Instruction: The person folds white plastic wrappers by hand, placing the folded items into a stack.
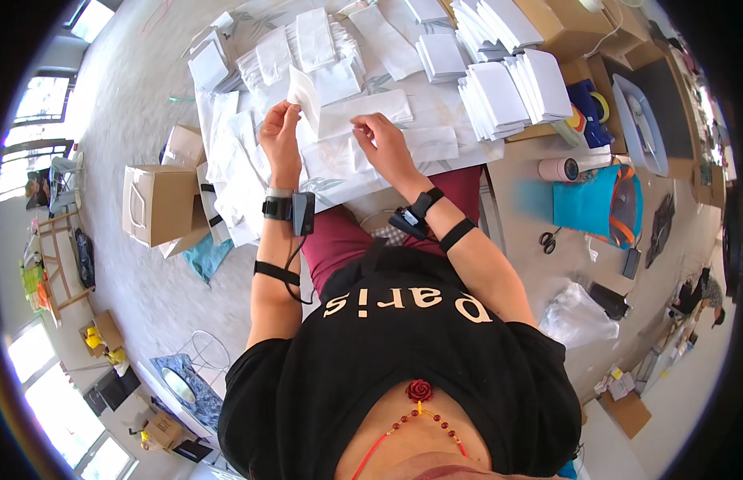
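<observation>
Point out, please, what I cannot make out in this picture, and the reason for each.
Head view, hidden by the fingers: the pinched part of the thin white piece in the left hand.
Head view, hidden by its panels: the inside of the large cardboard box at left.
Head view, cut off by the upper edge: the rest of a white stack.
Head view, too small: the fingers of the distant person at right.

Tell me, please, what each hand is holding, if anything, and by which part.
The left hand pinches a white sheet by its left edge; the right hand appears empty.
</observation>
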`<action>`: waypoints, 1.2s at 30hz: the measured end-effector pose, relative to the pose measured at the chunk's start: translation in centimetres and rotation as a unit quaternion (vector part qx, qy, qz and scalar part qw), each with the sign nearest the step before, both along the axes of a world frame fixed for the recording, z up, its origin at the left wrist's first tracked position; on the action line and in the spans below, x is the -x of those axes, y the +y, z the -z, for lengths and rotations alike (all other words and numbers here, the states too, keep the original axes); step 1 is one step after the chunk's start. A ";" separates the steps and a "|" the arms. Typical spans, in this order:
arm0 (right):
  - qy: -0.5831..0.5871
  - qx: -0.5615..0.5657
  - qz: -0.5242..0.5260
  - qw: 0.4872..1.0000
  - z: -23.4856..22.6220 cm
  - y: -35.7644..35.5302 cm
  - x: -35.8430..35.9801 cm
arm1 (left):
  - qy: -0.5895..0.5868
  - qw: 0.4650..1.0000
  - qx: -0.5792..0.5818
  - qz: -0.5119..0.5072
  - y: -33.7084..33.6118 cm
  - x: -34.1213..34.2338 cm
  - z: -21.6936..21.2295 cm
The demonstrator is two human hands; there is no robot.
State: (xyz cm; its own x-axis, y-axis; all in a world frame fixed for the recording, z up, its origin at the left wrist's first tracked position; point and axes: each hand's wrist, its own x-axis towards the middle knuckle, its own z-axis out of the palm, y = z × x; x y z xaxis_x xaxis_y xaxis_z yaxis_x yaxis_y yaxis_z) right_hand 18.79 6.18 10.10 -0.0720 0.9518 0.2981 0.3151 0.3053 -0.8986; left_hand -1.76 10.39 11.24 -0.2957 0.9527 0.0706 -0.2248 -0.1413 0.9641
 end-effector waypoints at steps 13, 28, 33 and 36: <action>0.078 0.092 0.014 0.993 -1.3 -1.2 3.9 | 0.142 0.987 0.030 0.061 -6.7 -2.6 0.9; -0.024 0.030 0.040 0.998 0.3 -2.2 3.7 | 0.147 0.988 0.039 0.035 -7.2 -2.7 3.8; -0.025 0.043 0.056 0.997 0.4 -2.2 3.3 | 0.207 0.977 0.041 0.034 -7.3 -3.4 3.0; -0.010 0.042 0.066 0.997 0.4 -2.4 3.0 | 0.258 0.966 0.024 0.025 -7.4 -3.8 3.0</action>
State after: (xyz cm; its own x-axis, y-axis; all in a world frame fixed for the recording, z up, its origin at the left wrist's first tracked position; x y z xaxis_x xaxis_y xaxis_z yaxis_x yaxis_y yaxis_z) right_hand 15.78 3.79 9.70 0.0511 0.9749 0.2168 0.3660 0.1837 -0.9123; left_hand 2.03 3.03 8.20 -0.1869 0.9707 0.1508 0.2819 -0.0941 0.9548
